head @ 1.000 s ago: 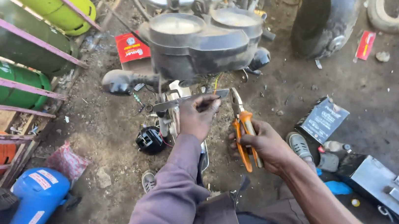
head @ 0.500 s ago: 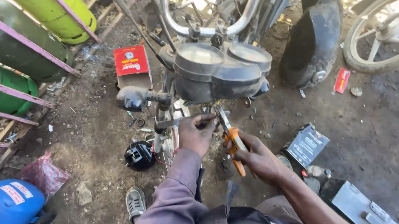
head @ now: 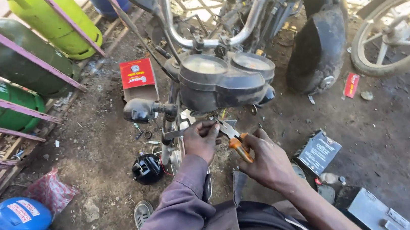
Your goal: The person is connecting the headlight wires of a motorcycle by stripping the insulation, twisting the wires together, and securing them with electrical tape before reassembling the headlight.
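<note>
The right hand [head: 269, 160] has lifted the orange-handled pliers [head: 234, 138] from low beside the knee up to the left hand [head: 201, 139]; both sets of fingers pinch, meeting at the part under the gauges [head: 226, 77]; work there looks underway.

Premises: an open-air roadside motorcycle repair yard. Work is done on a bare dirt ground [head: 401, 145] littered with scraps. A partly stripped motorcycle [head: 221, 72] stands with its gauges exposed. A detached wheel [head: 394, 34], a battery [head: 319, 151] and a loose fender [head: 317, 50] lie about. Gas cylinders [head: 58, 24] sit behind a railing [head: 15, 48].
</note>
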